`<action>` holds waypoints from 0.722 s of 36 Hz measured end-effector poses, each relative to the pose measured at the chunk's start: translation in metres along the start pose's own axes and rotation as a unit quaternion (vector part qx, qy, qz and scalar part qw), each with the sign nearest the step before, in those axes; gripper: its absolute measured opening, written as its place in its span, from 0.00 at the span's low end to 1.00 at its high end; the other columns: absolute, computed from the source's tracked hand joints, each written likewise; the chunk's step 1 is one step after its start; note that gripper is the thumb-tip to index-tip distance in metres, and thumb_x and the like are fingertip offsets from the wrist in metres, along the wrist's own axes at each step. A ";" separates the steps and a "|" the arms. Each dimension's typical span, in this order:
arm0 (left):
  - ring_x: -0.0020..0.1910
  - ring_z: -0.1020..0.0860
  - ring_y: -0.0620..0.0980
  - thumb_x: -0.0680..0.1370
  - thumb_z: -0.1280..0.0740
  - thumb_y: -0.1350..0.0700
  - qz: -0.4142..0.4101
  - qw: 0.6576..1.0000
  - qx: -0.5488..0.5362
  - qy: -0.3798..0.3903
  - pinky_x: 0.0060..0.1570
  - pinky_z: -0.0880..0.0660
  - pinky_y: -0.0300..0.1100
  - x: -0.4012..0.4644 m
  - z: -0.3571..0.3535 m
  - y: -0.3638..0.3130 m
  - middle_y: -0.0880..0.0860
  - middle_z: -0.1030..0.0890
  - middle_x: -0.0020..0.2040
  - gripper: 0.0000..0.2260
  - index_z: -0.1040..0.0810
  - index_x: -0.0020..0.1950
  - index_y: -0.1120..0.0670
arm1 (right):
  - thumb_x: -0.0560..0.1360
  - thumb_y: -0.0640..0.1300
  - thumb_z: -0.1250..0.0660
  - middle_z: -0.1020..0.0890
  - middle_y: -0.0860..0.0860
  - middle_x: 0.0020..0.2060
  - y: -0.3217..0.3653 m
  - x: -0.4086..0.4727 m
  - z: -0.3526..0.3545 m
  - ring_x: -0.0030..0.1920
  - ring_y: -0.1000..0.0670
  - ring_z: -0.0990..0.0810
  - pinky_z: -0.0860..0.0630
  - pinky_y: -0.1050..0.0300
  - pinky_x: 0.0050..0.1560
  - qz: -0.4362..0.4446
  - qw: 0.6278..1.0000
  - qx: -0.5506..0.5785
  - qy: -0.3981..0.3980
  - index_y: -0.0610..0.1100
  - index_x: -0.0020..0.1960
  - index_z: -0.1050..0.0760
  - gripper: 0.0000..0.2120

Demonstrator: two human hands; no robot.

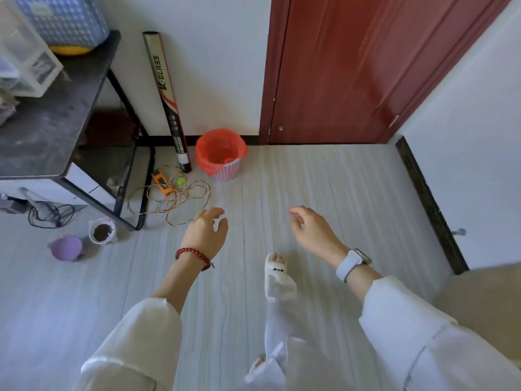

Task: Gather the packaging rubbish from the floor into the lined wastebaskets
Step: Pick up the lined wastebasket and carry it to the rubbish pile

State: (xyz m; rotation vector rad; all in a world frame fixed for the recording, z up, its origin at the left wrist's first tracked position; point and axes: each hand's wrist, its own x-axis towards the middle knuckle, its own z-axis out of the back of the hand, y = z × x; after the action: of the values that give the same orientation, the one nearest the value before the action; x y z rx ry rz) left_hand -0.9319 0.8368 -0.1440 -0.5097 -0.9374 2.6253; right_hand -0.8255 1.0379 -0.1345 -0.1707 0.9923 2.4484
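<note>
A pink mesh wastebasket [228, 170] lined with a red-orange bag [218, 149] stands on the floor against the far wall, left of the red door. My left hand [207, 232] hovers over the floor in front of it, fingers loosely curled, holding nothing. My right hand [311, 228], with a white watch on the wrist, hangs to the right at the same height, also empty with fingers relaxed. No packaging rubbish shows in either hand.
A black table [56, 119] with boxes stands at left. A long tube [169, 100] leans on the wall. A tangled cord with an orange device [162, 183] lies by the table leg. A purple cup [66, 247] and a white cup [102, 231] sit lower left. My slippered foot [277, 273] steps forward.
</note>
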 end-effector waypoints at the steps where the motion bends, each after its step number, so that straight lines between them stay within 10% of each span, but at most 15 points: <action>1: 0.55 0.24 0.53 0.78 0.40 0.55 0.008 1.000 -0.001 -0.004 0.50 0.30 0.40 0.024 0.002 0.002 0.55 0.24 0.60 0.14 0.27 0.63 0.56 | 0.78 0.41 0.43 0.24 0.44 0.60 0.001 0.027 0.001 0.60 0.47 0.25 0.31 0.57 0.61 0.000 1.000 -0.001 0.002 0.40 0.63 0.29 0.15; 26: 0.61 0.28 0.57 0.76 0.39 0.59 0.263 0.964 -0.049 0.015 0.58 0.33 0.44 0.639 -0.054 0.155 0.58 0.26 0.62 0.18 0.30 0.66 0.56 | 0.77 0.38 0.44 0.26 0.42 0.60 -0.006 0.690 -0.136 0.60 0.43 0.27 0.32 0.53 0.59 -0.152 0.980 0.016 0.125 0.40 0.69 0.35 0.20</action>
State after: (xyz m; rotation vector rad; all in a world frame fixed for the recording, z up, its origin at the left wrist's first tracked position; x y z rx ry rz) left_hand -1.5032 1.0050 -0.4277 -0.9328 -1.0400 3.0281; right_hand -1.4335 1.2204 -0.4378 -0.5868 1.0221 2.1646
